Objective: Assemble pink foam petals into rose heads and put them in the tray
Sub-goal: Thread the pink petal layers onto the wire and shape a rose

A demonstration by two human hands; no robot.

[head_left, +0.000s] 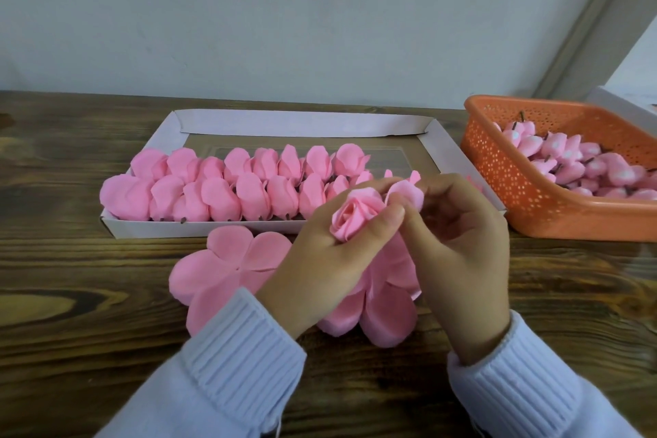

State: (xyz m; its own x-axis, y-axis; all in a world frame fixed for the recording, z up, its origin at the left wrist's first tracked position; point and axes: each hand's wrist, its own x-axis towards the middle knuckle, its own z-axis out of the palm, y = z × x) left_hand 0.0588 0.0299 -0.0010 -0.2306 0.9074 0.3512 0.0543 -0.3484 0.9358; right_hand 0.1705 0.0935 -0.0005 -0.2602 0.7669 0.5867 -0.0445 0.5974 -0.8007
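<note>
Two grips above dark wooden desk (71, 260): left hand (320, 260) curled round half-wrapped pink foam rose head (355, 220); right hand (462, 252) pinching its outer petal (405, 195). Part-filled white cardboard tray (149, 226) at 12 o'clock. Risks: tight pinch tears foam; slack hold unfurls wrap.

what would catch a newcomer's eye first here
Most likely the rose head, held up in mid-frame by the left hand while the right hand pinches its outer petal. Behind it, a white tray holds two rows of pink roses, and an orange basket of buds sits at the far right.
</note>
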